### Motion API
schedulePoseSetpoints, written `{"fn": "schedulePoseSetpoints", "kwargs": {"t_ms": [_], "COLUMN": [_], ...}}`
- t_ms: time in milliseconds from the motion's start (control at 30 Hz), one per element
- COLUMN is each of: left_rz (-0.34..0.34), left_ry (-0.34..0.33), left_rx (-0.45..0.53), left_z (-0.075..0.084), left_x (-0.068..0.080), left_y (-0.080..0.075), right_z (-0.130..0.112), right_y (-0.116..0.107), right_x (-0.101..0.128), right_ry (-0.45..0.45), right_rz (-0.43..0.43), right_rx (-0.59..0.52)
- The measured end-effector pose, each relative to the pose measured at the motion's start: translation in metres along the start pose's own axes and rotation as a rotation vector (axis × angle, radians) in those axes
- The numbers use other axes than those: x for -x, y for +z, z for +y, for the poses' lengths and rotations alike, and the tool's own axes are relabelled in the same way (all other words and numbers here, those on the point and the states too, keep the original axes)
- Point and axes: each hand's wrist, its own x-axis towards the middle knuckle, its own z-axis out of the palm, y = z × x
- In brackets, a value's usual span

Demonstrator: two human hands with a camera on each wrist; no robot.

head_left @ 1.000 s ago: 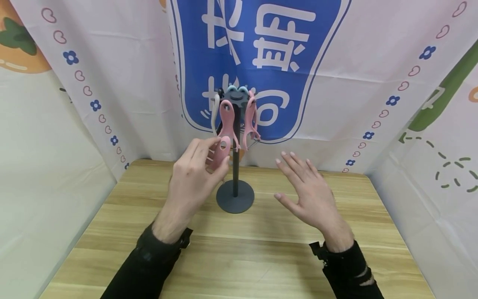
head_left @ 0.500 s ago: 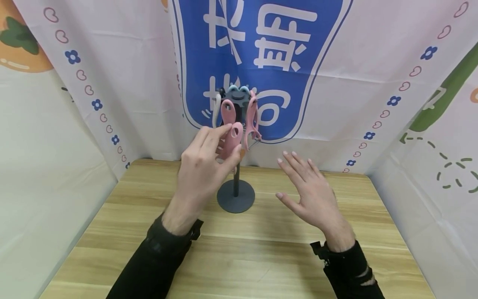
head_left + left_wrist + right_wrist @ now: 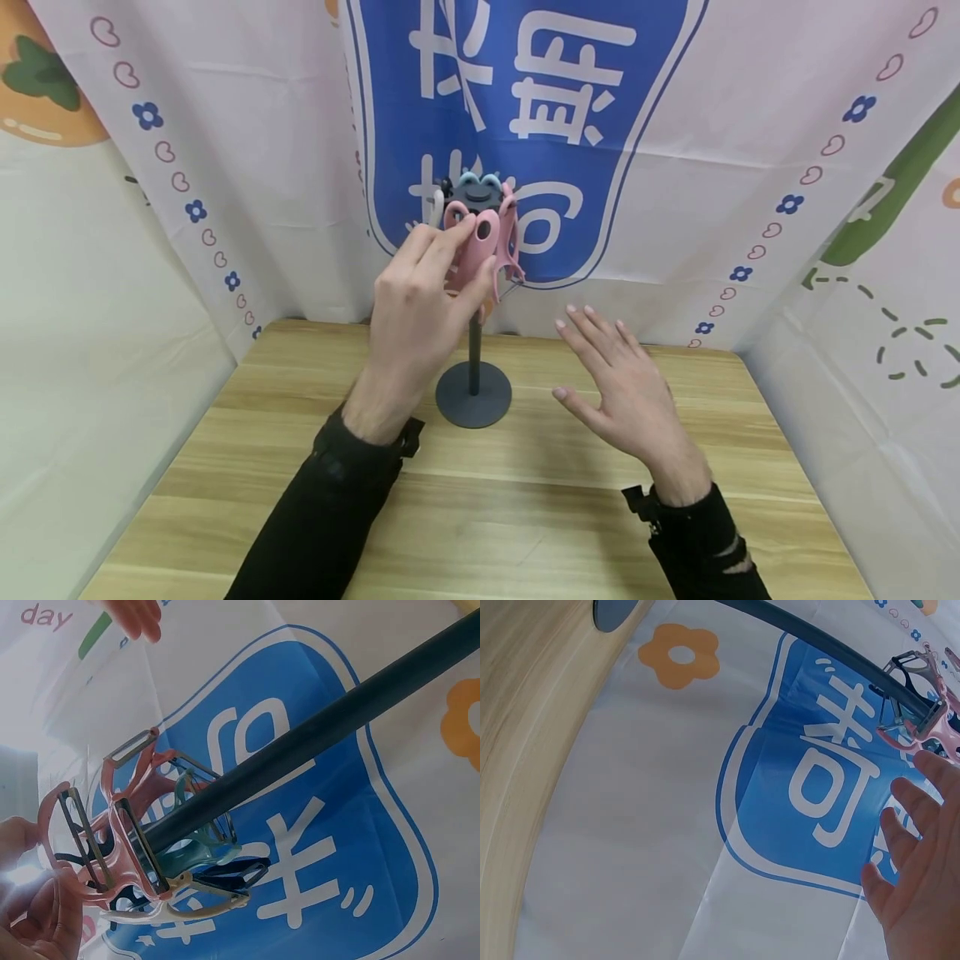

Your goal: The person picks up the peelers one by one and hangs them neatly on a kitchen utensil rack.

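The left hand [image 3: 416, 304] pinches a pink peeler [image 3: 477, 250] in its fingers at the stand's [image 3: 473, 392] top, at 12 o'clock on the desk [image 3: 480, 517], among other hanging peelers. The right hand [image 3: 626, 392] hovers at 3 o'clock, fingers spread wide.

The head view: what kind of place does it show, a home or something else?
Probably a staged recording booth, not a home: printed cloth banners close in a small wooden table on three sides, and it bears only a dark stand hung with pink peelers.
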Motion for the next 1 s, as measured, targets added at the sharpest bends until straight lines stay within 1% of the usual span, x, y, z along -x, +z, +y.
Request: {"fn": "schedulePoseSetpoints", "kwargs": {"t_ms": [333,567,700,800,867,1000], "left_rz": [-0.013,0.001,0.013,0.022,0.028,0.027], "left_ry": [-0.036,-0.027,-0.009,0.009,0.016,-0.001], "left_rx": [-0.008,-0.007,-0.001,-0.010,-0.023,-0.054], "left_z": [0.001,-0.002,-0.004,-0.009,-0.013,-0.026], "left_x": [-0.007,-0.006,-0.001,0.006,0.011,0.024], "left_y": [0.006,0.010,0.008,0.006,0.003,-0.003], "right_z": [0.001,0.001,0.003,0.007,0.010,0.018], "right_y": [0.001,0.001,0.000,-0.001,-0.002,-0.002], "right_x": [0.001,0.001,0.001,0.001,0.001,0.002], "right_ry": [-0.003,0.000,0.008,0.024,0.038,0.079], "right_rz": [-0.001,-0.003,-0.003,-0.005,-0.007,-0.028], "right_rx": [0.004,0.005,0.005,0.002,0.001,-0.005]}}
